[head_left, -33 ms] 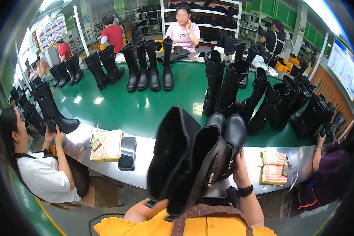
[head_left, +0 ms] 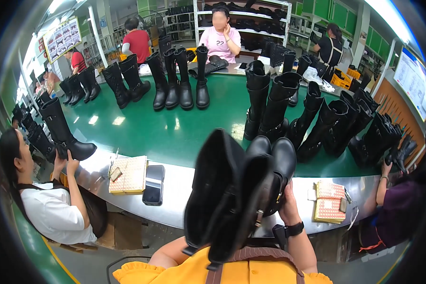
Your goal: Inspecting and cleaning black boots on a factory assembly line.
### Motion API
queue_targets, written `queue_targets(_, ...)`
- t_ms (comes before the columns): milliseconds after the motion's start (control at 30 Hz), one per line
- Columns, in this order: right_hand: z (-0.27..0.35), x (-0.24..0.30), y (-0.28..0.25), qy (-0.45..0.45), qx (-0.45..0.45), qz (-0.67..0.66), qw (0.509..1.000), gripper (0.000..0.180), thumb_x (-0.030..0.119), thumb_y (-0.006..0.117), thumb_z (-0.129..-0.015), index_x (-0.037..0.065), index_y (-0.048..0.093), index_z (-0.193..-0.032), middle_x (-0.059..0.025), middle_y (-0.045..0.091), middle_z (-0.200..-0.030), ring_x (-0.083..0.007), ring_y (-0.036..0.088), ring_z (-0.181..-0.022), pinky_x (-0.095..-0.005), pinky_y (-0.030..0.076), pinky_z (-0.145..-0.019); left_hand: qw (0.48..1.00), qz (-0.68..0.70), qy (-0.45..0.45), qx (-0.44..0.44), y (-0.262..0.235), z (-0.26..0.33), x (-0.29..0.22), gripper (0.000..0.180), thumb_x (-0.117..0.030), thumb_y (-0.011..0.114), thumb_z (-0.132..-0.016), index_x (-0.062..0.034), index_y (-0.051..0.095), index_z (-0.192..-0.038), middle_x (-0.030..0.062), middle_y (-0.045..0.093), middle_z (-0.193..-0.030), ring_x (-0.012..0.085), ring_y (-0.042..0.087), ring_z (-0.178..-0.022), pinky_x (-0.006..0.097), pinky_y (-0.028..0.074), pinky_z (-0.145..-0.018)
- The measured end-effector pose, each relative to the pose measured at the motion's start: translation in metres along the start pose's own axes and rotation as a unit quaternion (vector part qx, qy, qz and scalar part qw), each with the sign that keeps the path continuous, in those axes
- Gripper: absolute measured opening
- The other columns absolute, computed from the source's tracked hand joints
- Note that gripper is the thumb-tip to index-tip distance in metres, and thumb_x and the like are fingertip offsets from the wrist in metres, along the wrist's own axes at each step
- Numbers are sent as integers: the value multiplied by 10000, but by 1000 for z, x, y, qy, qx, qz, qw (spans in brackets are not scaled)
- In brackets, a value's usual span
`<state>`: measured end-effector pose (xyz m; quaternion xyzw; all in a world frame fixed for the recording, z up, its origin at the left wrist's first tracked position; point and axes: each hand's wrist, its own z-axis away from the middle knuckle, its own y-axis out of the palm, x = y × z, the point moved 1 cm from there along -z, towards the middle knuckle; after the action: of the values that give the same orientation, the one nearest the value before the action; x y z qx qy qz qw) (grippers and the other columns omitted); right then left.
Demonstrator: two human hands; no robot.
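Observation:
A pair of tall black boots is held up close in front of me, shafts toward me and rounded toes pointing away over the table. My right hand, with a dark band on its wrist, is closed around the foot of the right-hand boot, near the ankle buckles. From the lower edge my left forearm reaches in behind the boot shafts, which hide my left hand and its fingers. Small pull tabs hang at the shaft tops, and the shafts are blurred.
A long green table with a metal edge bears several standing black boots. On the edge lie a phone, a label stack and another label stack. Co-workers handle boots at left and right; another person sits across.
The boot shafts have swung slightly to the right and their openings look narrower. My right hand keeps its place on the boot.

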<state>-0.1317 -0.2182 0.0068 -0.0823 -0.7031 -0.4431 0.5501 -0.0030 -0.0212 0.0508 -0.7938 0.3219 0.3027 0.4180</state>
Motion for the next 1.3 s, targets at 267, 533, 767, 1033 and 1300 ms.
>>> queue_targets(267, 26, -10, -14, 80, 73, -160, 981, 510, 339, 468, -977, 72, 377, -1401, -94, 472, -1350, -250, 433, -1260, -440, 319, -1074, 855, 473, -210, -42, -1, -37, 63, 690, -206, 527, -911, -153, 185, -1508, 75, 387, -1426, 183, 394, -1262, 353, 306, -1065)
queue_targets(533, 41, -5, -19, 79, 77, -177, 978, 518, 376, 426, -976, 63, 400, -1387, -114, 480, -1352, -291, 438, -1262, -505, 320, -1066, 760, 591, -268, -49, 43, -36, 80, 564, -424, 346, -1013, -99, 253, -1464, 55, 439, -1396, 149, 440, -1243, 322, 373, -1057)
queue_targets(767, 47, -6, -32, 78, 82, -206, 972, 534, 409, 390, -976, 55, 419, -1375, -130, 487, -1354, -327, 443, -1263, -561, 320, -1059, 621, 736, -270, 14, 36, -28, 83, 463, -344, 297, -1035, -93, 335, -1423, 87, 453, -1394, 197, 476, -1238, 365, 390, -1052)
queue_targets(1033, 53, 9, -33, 107, 73, -221, 967, 569, 438, 313, -987, 52, 389, -1398, -165, 472, -1370, -351, 433, -1280, -635, 313, -1050, 575, 804, -151, 14, 18, -21, 67, 455, -331, 333, -1026, -89, 356, -1412, 98, 453, -1401, 243, 465, -1263, 425, 342, -1090)
queue_targets(1300, 54, 17, -18, 15, 71, -233, 970, 524, 401, 413, -988, 139, 347, -1437, -87, 432, -1433, -271, 428, -1306, -458, 315, -1114, 667, 688, -275, -81, 6, -17, 52, 603, -480, 339, -989, -81, 297, -1440, 116, 405, -1447, 264, 402, -1327, 429, 300, -1124)
